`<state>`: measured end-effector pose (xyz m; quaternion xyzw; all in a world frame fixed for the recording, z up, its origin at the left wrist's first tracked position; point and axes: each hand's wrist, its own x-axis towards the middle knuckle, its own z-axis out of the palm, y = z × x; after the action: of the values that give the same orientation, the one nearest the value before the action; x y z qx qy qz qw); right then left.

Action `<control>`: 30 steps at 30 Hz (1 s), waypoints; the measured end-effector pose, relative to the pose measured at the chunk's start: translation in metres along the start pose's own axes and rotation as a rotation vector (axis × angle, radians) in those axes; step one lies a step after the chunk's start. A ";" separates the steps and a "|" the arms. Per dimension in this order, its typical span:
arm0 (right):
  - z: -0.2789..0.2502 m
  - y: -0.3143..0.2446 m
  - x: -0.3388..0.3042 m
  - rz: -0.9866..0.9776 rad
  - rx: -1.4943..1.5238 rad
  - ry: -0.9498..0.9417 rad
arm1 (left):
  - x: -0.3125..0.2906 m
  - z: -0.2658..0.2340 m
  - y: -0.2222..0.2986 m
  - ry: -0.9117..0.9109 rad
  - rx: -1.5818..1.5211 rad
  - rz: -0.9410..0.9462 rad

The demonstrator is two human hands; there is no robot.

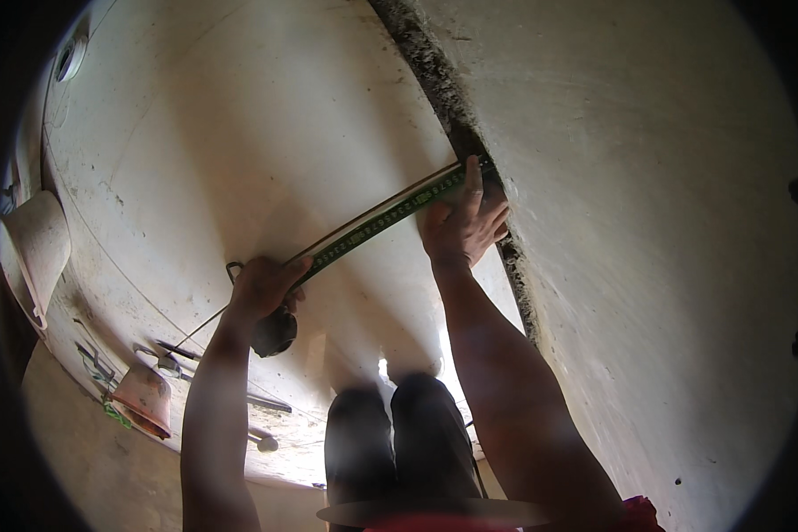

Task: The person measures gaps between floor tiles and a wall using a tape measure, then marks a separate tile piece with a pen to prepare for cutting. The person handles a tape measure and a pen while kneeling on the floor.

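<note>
Two hands, one green tape blade [377, 226] stretched between them in the head view! It slants across mid-frame, climbing rightward to the dark gap [441, 89]. Left hand [262, 288] grips the lower-left end, thumb along the blade, dark round case [275, 333] just below. Right hand [464, 226], nearer the gap, meets the upper-right end, index finger extended across it; whether it's pinching, can't tell.
</note>
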<state>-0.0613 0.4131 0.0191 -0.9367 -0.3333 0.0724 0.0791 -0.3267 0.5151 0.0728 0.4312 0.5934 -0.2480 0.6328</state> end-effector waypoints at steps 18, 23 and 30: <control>0.000 0.000 0.000 0.018 0.020 -0.018 | -0.003 0.001 0.009 0.029 -0.009 -0.031; 0.000 0.000 0.001 0.022 0.008 -0.035 | -0.005 0.001 0.011 0.032 0.012 -0.012; -0.001 -0.001 0.001 0.023 0.002 -0.021 | -0.005 0.002 0.011 0.029 0.000 -0.006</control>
<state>-0.0614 0.4147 0.0199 -0.9395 -0.3235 0.0837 0.0756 -0.3178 0.5182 0.0797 0.4331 0.6038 -0.2436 0.6233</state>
